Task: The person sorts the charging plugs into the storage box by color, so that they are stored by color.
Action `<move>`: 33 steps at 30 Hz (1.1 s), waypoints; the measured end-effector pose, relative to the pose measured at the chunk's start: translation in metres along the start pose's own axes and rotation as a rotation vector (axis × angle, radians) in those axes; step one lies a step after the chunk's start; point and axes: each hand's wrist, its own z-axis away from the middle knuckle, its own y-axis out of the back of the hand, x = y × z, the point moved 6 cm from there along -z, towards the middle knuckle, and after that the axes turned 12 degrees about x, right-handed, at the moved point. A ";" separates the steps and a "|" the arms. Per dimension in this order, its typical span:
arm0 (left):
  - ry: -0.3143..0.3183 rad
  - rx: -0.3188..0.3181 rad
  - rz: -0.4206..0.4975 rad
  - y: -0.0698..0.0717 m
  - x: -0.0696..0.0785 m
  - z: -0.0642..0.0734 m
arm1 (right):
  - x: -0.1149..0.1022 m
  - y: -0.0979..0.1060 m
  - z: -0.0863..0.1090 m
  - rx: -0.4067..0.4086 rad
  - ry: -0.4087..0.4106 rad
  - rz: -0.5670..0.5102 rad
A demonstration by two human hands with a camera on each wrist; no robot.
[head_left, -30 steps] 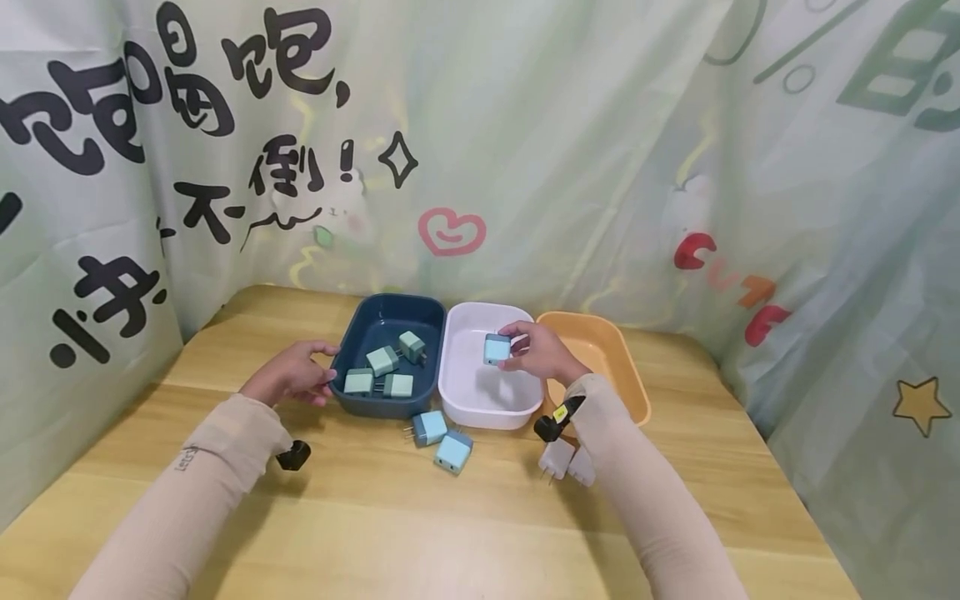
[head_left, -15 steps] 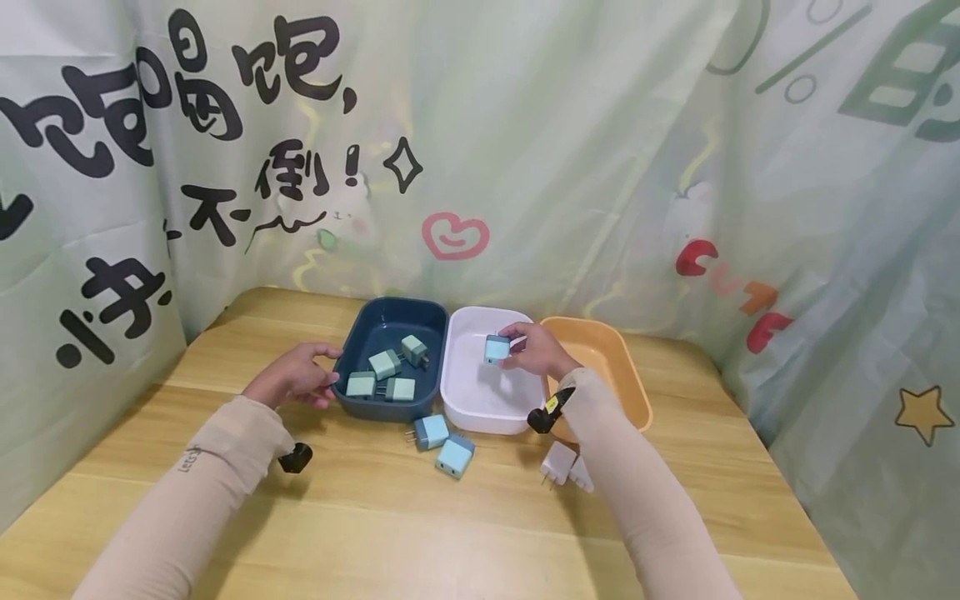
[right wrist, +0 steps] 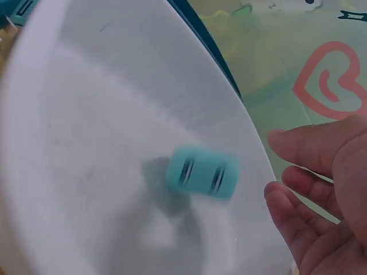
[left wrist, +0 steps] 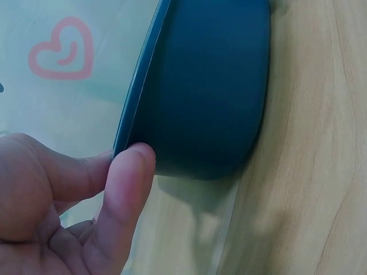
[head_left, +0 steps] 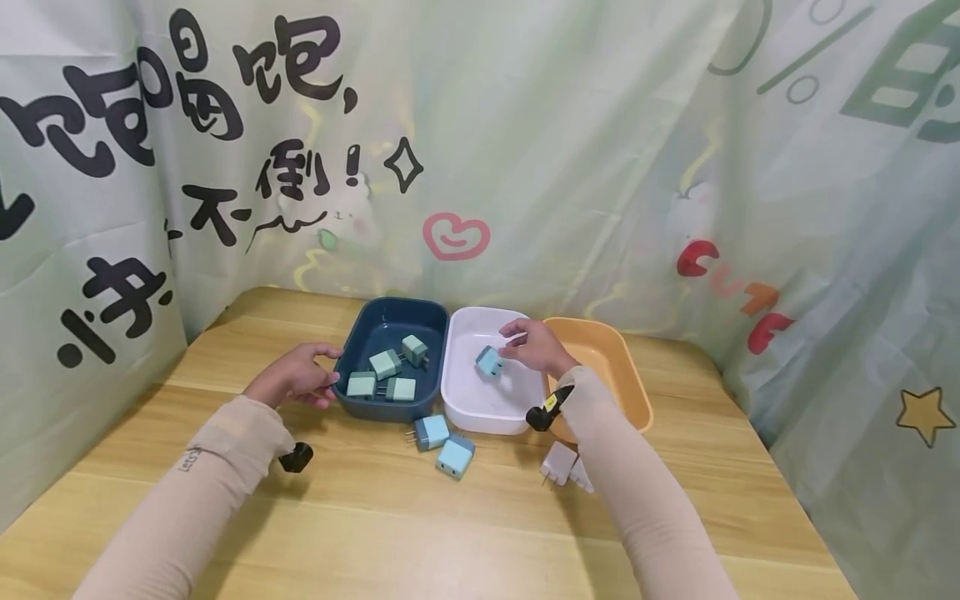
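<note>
A light-blue charger plug [head_left: 490,362] with a darker blue end is free of my right hand [head_left: 538,347], within the white tray [head_left: 491,421]. In the right wrist view the charger [right wrist: 203,173] is blurred, its two ports facing the camera and its shadow on the tray. The right thumb and fingers are spread apart beside it with nothing between them. My left hand [head_left: 302,373] pinches the left rim of the dark blue tray [head_left: 386,410]. In the left wrist view, one fingertip presses the tray's outer wall [left wrist: 200,86], with another finger at the rim.
Several green chargers [head_left: 386,364] lie in the dark blue tray. Two light-blue chargers [head_left: 454,456] rest on the wooden table [head_left: 360,517] before the trays. White chargers [head_left: 558,462] lie near the right forearm. An orange tray [head_left: 600,333] stands at right, a printed curtain [head_left: 555,167] behind.
The right fingers have let go of the light-blue charger, which has dropped and turned in the white tray. My left hand stays at the dark blue tray's rim.
</note>
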 end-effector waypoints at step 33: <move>0.002 0.000 -0.026 -0.003 0.003 0.000 | -0.034 0.007 0.074 -0.229 0.313 -0.235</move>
